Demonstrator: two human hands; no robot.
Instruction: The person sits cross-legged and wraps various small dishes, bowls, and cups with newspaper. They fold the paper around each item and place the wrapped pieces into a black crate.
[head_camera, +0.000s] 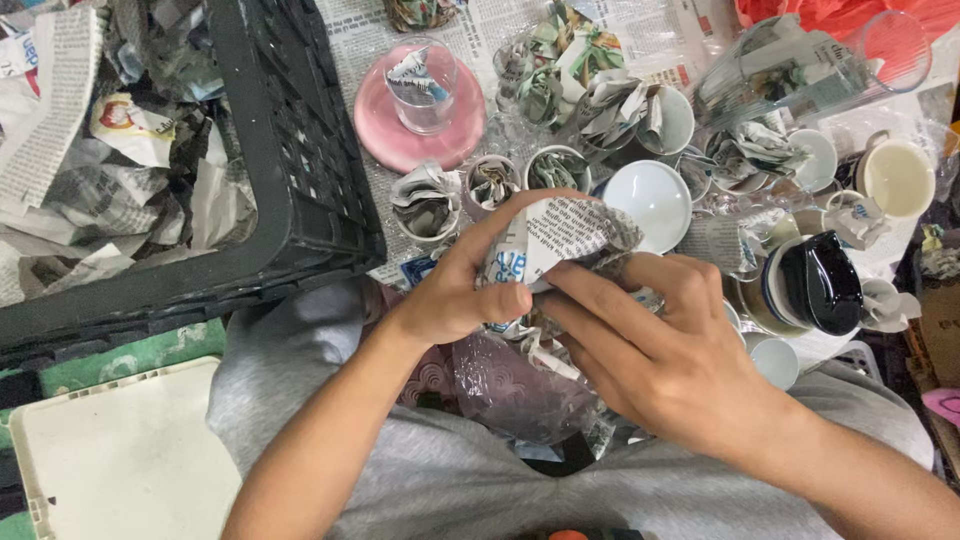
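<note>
Over the lap, the left hand (450, 295) and right hand (650, 350) both clench a newspaper-wrapped bundle (560, 240), fingers (500, 300) pressed into the paper; what is inside is hidden. Just beyond it sits a white bowl (655, 200), with a black lidded pot (820, 285) to the right. Three small cups stuffed with paper (490, 185) line up behind the bundle. Farther off, one pink saucer (385, 125) carries a glass (422, 85). A black crate (290, 150) of crumpled newspaper fills the left.
</note>
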